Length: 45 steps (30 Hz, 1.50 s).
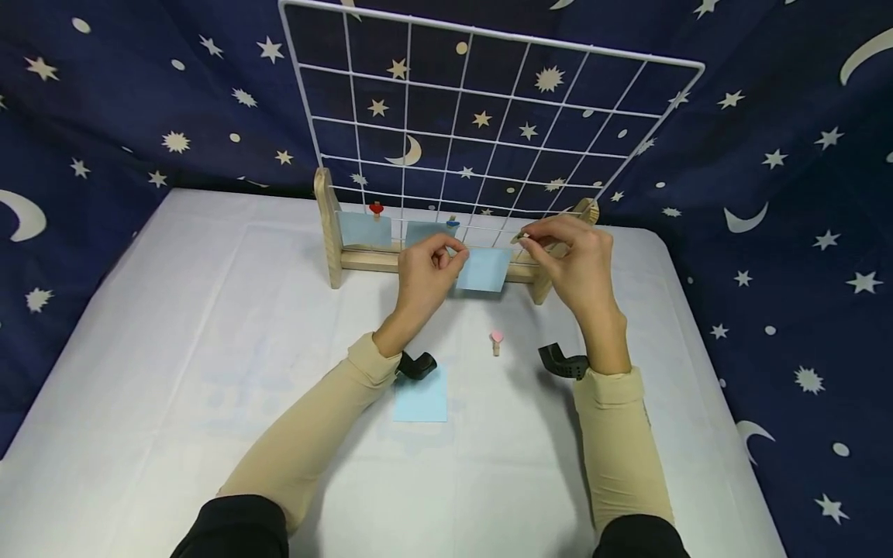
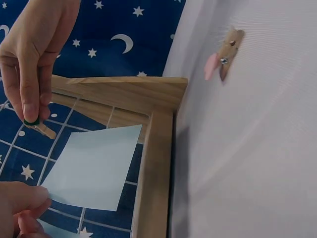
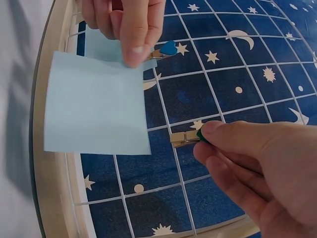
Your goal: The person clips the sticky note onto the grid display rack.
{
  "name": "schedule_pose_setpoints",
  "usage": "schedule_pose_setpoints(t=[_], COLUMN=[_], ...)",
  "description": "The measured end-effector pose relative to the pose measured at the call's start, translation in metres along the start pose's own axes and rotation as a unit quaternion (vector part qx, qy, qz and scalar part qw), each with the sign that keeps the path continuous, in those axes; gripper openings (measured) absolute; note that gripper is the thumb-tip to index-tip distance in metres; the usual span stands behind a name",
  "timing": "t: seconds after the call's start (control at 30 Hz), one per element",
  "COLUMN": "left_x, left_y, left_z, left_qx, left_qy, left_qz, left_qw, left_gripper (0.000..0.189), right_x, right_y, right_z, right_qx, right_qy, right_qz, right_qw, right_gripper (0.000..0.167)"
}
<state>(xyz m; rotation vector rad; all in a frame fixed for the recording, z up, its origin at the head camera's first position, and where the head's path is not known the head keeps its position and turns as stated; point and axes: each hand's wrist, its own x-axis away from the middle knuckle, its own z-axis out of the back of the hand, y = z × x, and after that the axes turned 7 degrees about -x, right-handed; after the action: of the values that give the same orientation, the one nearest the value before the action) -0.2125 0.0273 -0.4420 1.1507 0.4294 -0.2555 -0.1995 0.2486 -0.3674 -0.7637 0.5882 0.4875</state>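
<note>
My left hand [image 1: 427,277] pinches a light blue paper square [image 1: 484,270] by its upper corner, in front of the white wire grid [image 1: 488,147]. In the right wrist view the paper [image 3: 96,106] hangs flat before the wires. My right hand [image 1: 575,256] pinches a small wooden clothespin [image 3: 184,138] with a dark green decoration, apart from the paper. Two more paper squares hang on the grid: one under a red-heart clothespin [image 1: 377,210], one under a blue-heart clothespin [image 3: 166,50], the latter partly behind my left hand.
A wooden stand [image 1: 370,260] holds the grid upright at the back of the white table [image 1: 209,325]. A pink-heart clothespin [image 1: 496,342] lies in front of it. Another blue paper square [image 1: 421,399] lies nearer, partly under the left wrist's black camera mount [image 1: 418,366]. Starry cloth [image 1: 788,256] hangs around.
</note>
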Motion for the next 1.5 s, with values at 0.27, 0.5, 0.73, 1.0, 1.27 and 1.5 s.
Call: schedule_pose_setpoints(t=[0.27,0.5,0.73,1.0,1.27,1.5], left_x=[-0.007,-0.008,-0.008,-0.006,-0.008,-0.008], left_y=[0.006,0.008,0.007,0.006,0.008,0.006], left_z=[-0.005,-0.010,-0.013,-0.014,-0.018,-0.018], left_qx=[0.011,0.012,0.036,0.036,0.046,0.038], left_qy=[0.025,0.042,0.064,0.073,0.076,0.072], left_qz=[0.000,-0.013,-0.033,-0.039,-0.047,-0.039], left_qw=[0.9996,0.9990,0.9968,0.9959,0.9950,0.9960], left_gripper=[0.005,0.005,0.005,0.005,0.005,0.007], right_x=[-0.006,-0.008,-0.008,-0.008,-0.008,-0.007], right_y=[0.000,0.000,0.000,-0.003,0.001,0.004], right_z=[-0.003,-0.004,-0.008,-0.010,-0.013,-0.017], right_qx=[0.012,0.026,0.030,0.039,0.058,0.065], right_qy=[0.012,0.003,0.019,0.029,0.031,0.018], right_qz=[0.006,0.003,0.017,0.013,0.014,0.007], right_qw=[0.9998,0.9997,0.9992,0.9987,0.9977,0.9977], right_gripper=[0.011,0.011,0.010,0.010,0.009,0.008])
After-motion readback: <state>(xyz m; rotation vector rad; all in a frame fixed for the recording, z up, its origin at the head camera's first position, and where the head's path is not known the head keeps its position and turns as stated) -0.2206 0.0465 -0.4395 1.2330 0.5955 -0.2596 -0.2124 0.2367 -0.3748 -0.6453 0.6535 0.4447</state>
